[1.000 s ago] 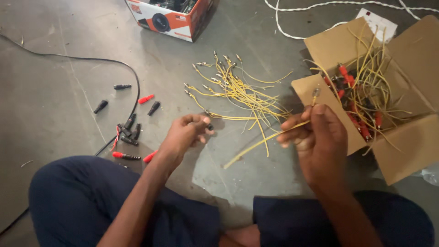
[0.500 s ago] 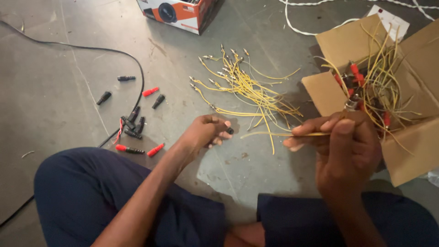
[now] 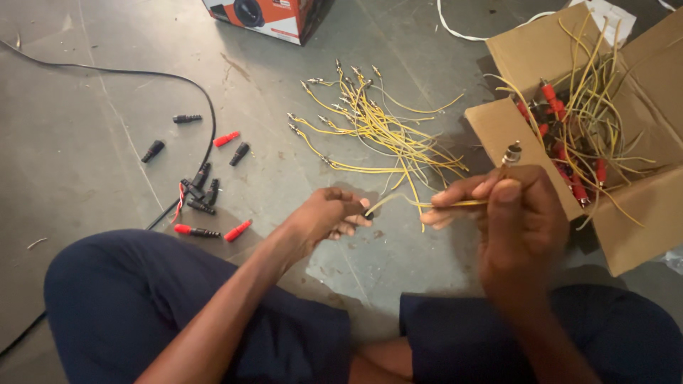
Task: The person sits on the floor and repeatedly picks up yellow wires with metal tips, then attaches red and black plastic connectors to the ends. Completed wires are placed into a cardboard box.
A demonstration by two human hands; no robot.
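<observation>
My right hand (image 3: 514,220) grips a thin yellow wire (image 3: 402,201) whose metal plug (image 3: 511,153) sticks up above my fingers. My left hand (image 3: 329,215) pinches the wire's other, lower end just above the grey floor. Beyond both hands lies a loose pile of yellow wires with metal plugs (image 3: 373,128). To the right, an open cardboard box (image 3: 512,131) holds more yellow wires mixed with red connector sleeves (image 3: 569,174).
Red and black plug sleeves (image 3: 203,188) lie scattered on the floor at the left, beside a black cable (image 3: 206,114). A red and white carton (image 3: 270,16) sits at the top edge, a white cord (image 3: 455,28) near it. My dark blue trouser legs fill the bottom.
The right hand has lifted the wire, so its plug now points up. My left hand has slid along and taken the wire's lower end. The view has shifted slightly.
</observation>
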